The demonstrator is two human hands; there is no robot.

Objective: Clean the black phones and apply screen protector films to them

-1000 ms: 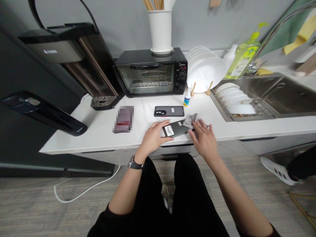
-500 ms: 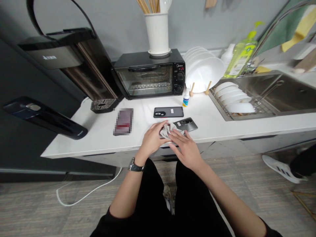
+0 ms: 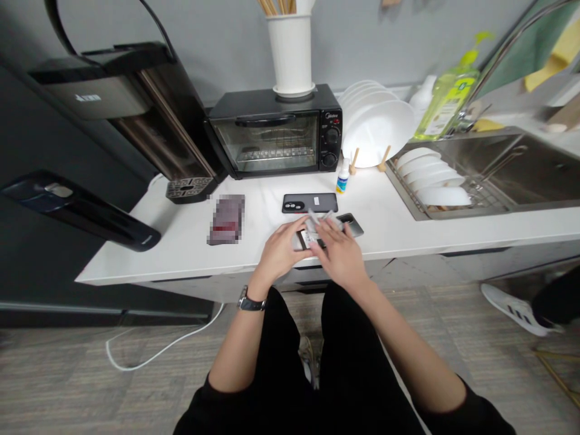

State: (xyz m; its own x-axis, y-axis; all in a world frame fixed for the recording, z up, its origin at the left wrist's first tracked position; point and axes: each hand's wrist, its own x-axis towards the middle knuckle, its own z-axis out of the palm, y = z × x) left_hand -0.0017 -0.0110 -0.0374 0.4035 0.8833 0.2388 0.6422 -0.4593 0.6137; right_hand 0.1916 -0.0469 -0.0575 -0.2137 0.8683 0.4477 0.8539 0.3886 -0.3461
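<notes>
A grey phone (image 3: 356, 224) lies back up at the counter's front edge, its camera end to the right. Around its left end curl the fingers of my left hand (image 3: 280, 249), thumb at the near edge. A crumpled light grey cloth (image 3: 322, 221) is under the fingers of my right hand (image 3: 343, 255), pressed on the phone's back. A white label shows on the phone between my hands. Just beyond lies a black phone case (image 3: 302, 203) with round camera openings. Behind its right end stands a small spray bottle (image 3: 343, 180) with a blue and yellow label.
A toaster oven (image 3: 276, 142) carries a white utensil holder (image 3: 292, 57). Right of it stand white plates (image 3: 378, 133) in a rack, a green soap bottle (image 3: 446, 106) and a sink (image 3: 521, 169). Leftward are a pixelated item (image 3: 227, 219), a dark dispenser (image 3: 181, 121) and a dark cylinder (image 3: 90, 211).
My right hand has slid the cloth slightly away from me across the phone, baring the label and part of its back. My left hand keeps its hold on the left end.
</notes>
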